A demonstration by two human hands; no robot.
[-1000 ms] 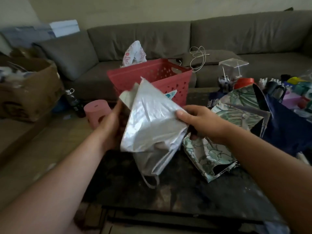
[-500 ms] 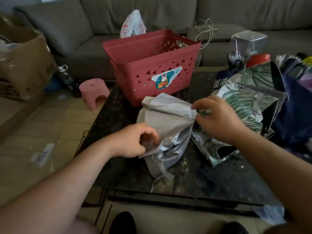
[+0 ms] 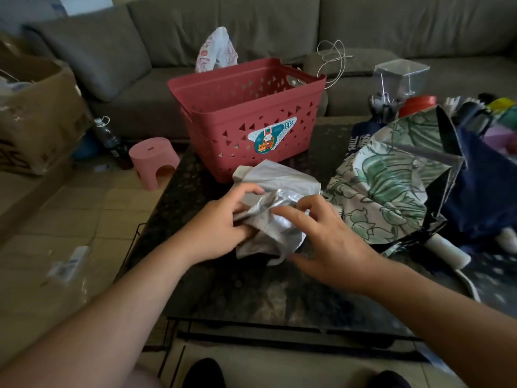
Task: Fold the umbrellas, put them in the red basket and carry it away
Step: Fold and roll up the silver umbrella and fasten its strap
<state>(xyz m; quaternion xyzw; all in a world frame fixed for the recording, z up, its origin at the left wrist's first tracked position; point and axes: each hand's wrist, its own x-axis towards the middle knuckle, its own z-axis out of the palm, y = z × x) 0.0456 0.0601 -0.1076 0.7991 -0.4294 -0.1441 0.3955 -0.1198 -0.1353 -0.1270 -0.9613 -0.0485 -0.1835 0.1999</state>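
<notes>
Watching head cam: both hands on the silver umbrella (image 3: 279, 191), which lies crumpled on the dark table (image 3: 251, 289) just in front of the red basket (image 3: 246, 113). L hand (image 3: 223, 222) has fingers curled round a bunch of the silver fabric at its left side, thumb on top, so it grips the umbrella. R hand (image 3: 327, 236) sits on the fabric's right side; index finger reaches left across the creased part, other fingers bent over it, thumb spread low toward the near edge. I read the R hand as pinching the fabric, but the contact under the palm is hidden. Umbrella is partly gathered, not rolled tight; a flat grey panel sticks out toward the basket and touches or nearly touches its front wall, can't tell which. Basket stands upright on the table's far side, sticker facing me; interior mostly hidden by its near wall. To the R of the silver one, 1 leaf-print umbrella (image 3: 391, 191) lies open and slumped on the table, close beside the R hand. Behind and R of it, a navy umbrella (image 3: 481, 191), also unfolded, w/ a white handle (image 3: 447, 247) poking out beneath. Misc. items at far R of table, too blurred to name. On the floor L of the table: pink stool (image 3: 154, 161), dark bottle (image 3: 112, 138) beside it, cardboard box (image 3: 36, 113) further L. Grey sofa (image 3: 279, 29) runs along the back w/ a white plastic bag (image 3: 216, 49) on its seat behind the basket.
</notes>
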